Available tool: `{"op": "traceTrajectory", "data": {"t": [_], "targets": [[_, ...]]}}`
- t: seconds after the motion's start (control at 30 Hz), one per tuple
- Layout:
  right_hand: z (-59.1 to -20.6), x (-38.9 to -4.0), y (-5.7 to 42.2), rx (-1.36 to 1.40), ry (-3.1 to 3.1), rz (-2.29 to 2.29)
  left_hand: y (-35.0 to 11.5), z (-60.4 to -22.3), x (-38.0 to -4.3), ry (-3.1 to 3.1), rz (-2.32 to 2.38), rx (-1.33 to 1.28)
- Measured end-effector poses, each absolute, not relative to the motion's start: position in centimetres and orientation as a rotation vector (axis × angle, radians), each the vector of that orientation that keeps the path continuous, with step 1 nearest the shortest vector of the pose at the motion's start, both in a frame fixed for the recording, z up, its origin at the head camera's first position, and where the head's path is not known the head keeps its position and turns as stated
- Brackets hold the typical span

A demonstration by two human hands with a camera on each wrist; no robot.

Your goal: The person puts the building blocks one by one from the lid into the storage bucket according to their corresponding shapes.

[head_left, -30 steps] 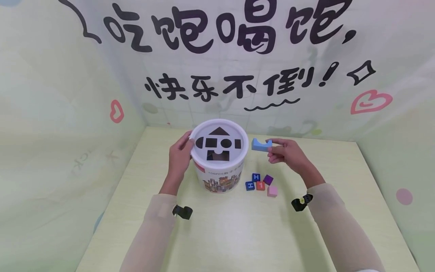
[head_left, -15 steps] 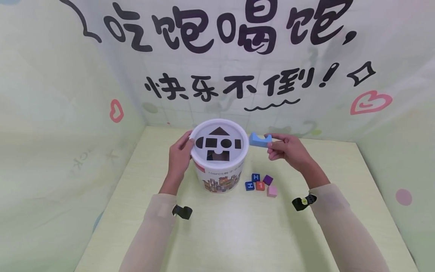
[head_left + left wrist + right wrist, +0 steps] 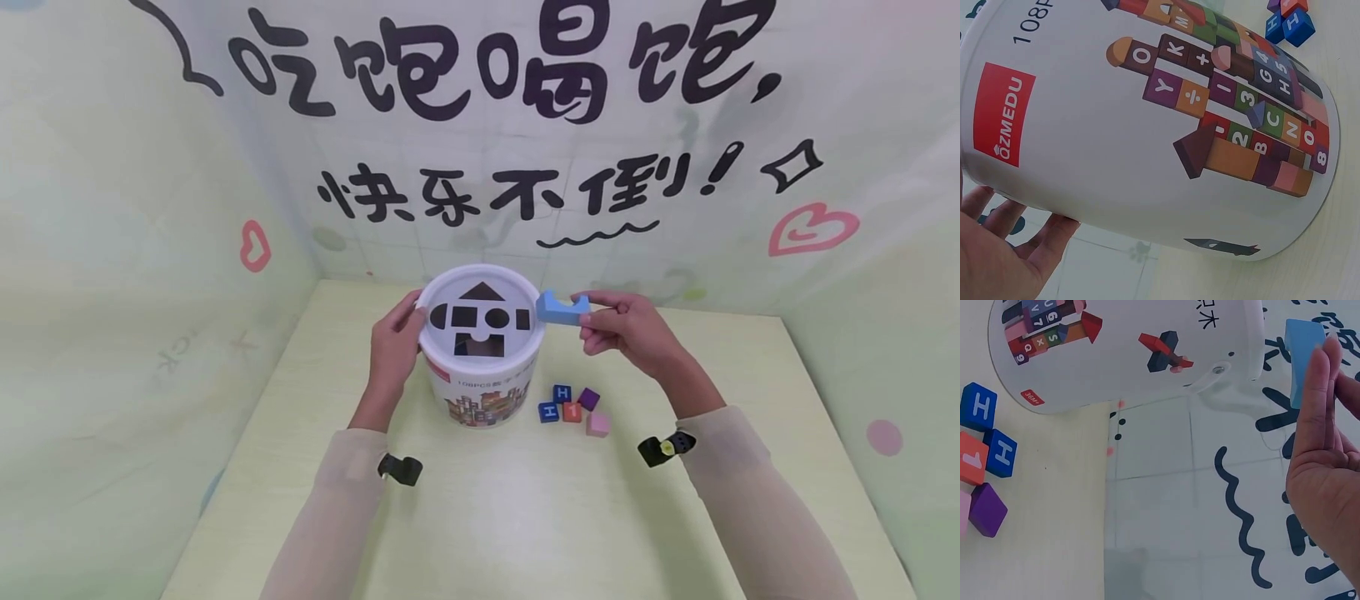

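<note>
A white bucket with a printed block picture stands on the table, its lid cut with several shaped holes. My left hand holds the bucket's left side near the rim, thumb up at the lid's edge. In the left wrist view, fingers reach behind the bucket wall. A light blue block with a curved notch on top is pinched by its right end in my right hand. Its left end is at the lid's right rim in the head view; whether they touch I cannot tell.
Right of the bucket's foot lie small cubes: two blue ones marked H, one of them nearer, a red one marked 1, a purple one and a pink one. A printed cloth wall closes the table's back.
My right hand has carried the blue notched block leftward and slightly up, from beside the bucket to the lid's right rim. My left hand stays on the bucket.
</note>
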State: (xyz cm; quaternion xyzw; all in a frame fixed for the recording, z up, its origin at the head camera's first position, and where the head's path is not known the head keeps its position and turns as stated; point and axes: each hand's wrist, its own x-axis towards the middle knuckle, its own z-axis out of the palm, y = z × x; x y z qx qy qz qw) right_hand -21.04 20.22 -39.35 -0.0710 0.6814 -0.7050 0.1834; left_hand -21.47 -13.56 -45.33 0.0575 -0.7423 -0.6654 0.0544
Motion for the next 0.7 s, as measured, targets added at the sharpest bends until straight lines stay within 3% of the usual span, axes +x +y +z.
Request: {"op": "traceTrajectory", "data": {"t": [0.7], "targets": [[-38.7, -19.3, 15.8, -0.221, 1.913, -1.98, -14.2, -45.2, -21.0, -2.285, -2.018, 0.179]]}}
